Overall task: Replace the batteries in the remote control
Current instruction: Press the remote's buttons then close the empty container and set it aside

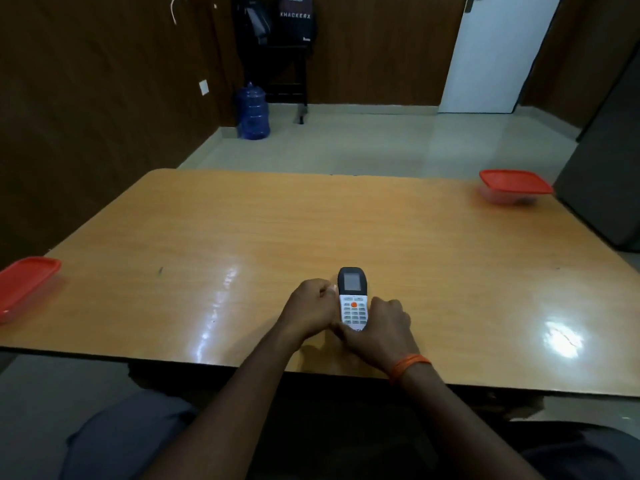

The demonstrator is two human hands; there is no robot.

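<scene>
A white remote control [353,299] with a dark screen end and an orange button lies face up near the front edge of the wooden table [242,237]. My left hand [308,308] grips its left side, fingers curled against the edge. My right hand [384,327], with an orange band on the wrist, holds the lower right end of the remote. The remote's back and its battery cover are hidden. No loose batteries are visible.
A red-lidded container [24,285] sits at the table's left edge and another red-lidded container [512,185] at the far right corner. A blue water jug [252,112] stands on the floor beyond the table, a dark cabinet [602,174] to the right.
</scene>
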